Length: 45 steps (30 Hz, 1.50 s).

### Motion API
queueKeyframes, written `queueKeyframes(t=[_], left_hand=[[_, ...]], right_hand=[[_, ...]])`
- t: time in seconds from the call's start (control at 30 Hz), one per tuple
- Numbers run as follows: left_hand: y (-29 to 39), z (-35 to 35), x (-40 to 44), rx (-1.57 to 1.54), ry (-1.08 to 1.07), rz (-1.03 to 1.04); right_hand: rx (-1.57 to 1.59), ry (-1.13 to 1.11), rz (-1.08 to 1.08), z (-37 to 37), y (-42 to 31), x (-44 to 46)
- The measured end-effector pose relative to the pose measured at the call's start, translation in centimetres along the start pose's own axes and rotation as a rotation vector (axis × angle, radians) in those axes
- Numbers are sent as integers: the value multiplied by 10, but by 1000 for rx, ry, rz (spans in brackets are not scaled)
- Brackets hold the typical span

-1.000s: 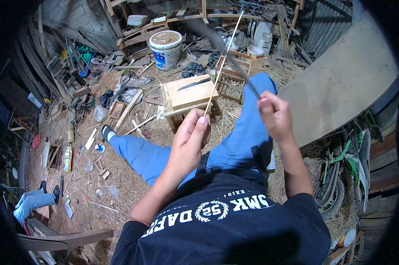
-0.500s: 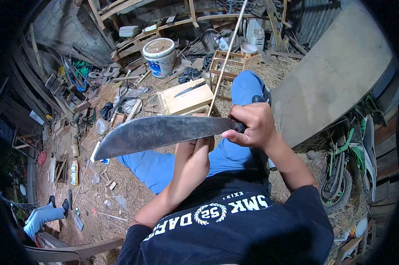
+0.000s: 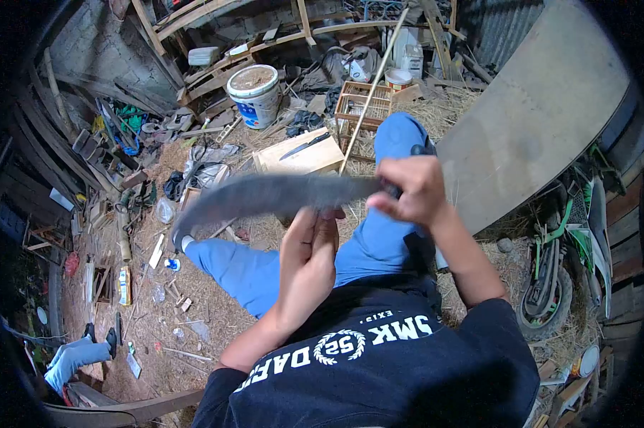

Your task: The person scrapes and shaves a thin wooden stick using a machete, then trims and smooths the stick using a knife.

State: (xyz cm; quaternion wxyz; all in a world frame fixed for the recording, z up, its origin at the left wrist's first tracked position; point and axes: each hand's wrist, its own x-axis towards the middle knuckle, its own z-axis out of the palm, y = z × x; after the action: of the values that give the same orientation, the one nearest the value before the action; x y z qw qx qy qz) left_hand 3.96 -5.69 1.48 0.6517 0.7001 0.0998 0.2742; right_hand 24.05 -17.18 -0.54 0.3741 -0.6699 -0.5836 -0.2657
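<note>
My right hand (image 3: 411,191) is wrapped round the dark handle of a large machete. The machete's broad blade (image 3: 265,198), blurred by motion, reaches left across the stick, above my left hand. My left hand (image 3: 311,250) is closed on the lower end of a long thin stick (image 3: 372,93), which slants up and away from me. The blade hides part of my left fingertips and the stick's lower end. Beyond the blade, a black-handled knife (image 3: 304,146) lies on a wooden board (image 3: 322,158).
A white bucket (image 3: 256,107) and a wooden crate (image 3: 361,103) stand ahead. A large pale sheet (image 3: 536,121) leans at the right, above a motorbike (image 3: 550,285). At the lower left are another person's legs (image 3: 75,360). Scraps litter the ground.
The machete has swung from beside the stick on the right to lie across it over my left hand. In the last half second the blade has shifted slightly up and become blurred.
</note>
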Motion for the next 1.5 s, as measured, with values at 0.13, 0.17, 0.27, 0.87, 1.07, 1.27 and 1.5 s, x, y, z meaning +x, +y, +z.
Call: queueKeyframes(t=[0.13, 0.17, 0.27, 0.87, 1.07, 1.27, 1.5], left_hand=[[-5, 6, 0, -70, 33, 6], [-8, 7, 2, -59, 58, 50], [-14, 2, -1, 9, 72, 61], [-19, 7, 12, 394, 1, 320], [-22, -10, 6, 416, -29, 185], [-19, -22, -5, 403, 2, 130], [-42, -59, -8, 464, 156, 193]], right_hand=[[68, 58, 73, 8, 11, 1], [100, 36, 5, 10, 8, -1], [43, -19, -10, 1, 0, -2], [81, 45, 176, -12, 17, -26], [-25, 31, 358, -21, 47, -28], [86, -114, 213, -7, 14, -27], [83, 106, 567, 20, 89, -15]])
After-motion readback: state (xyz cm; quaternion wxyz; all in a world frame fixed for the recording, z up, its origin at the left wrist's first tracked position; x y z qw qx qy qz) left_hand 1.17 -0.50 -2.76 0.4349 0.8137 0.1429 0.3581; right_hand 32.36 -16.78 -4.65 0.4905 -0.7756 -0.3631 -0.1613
